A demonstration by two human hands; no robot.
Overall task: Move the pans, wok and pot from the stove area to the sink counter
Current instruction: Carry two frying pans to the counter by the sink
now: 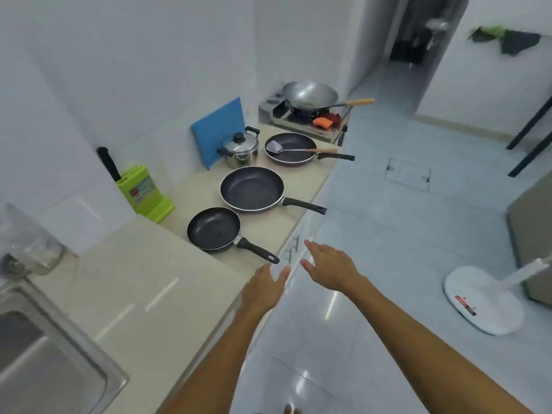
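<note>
Three black frying pans lie in a row on the lower beige counter: a small pan (213, 228) nearest, a larger pan (251, 188) behind it, and a far pan (289, 148) with a metal spatula (298, 150) resting in it. A lidded steel pot (240, 149) stands beside the far pan. A steel wok (309, 95) with a wooden handle sits on the gas stove (301, 118). My left hand (264, 289) is open just short of the small pan's handle tip. My right hand (330, 268) is open to its right, over the floor by the counter edge. Both hold nothing.
The raised sink counter (143, 282) lies at near left, with the steel sink (44, 354) at the bottom left. A blue cutting board (219, 130) leans on the wall, a green knife block (143, 191) stands beside it. A white fan base (484, 300) stands on the floor.
</note>
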